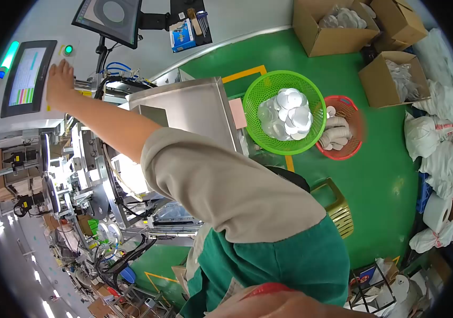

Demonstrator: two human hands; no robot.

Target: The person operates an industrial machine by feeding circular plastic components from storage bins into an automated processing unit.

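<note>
My right hand (60,84) is stretched out at the upper left, at the right edge of a control panel (28,78) with a lit screen. Its fingers are slightly apart, with nothing seen in them. Just above the fingertips is a round green lit button (68,50). Whether the fingers touch the panel housing cannot be made out. My left hand is not in view.
A machine (86,175) with metal frames and cables stands below the panel, beside a metal surface (194,106). A monitor (111,18) hangs above. Farther right are a green basket (251,114) of round pieces, a red basket (357,127), a stool (337,206) and cardboard boxes (340,42).
</note>
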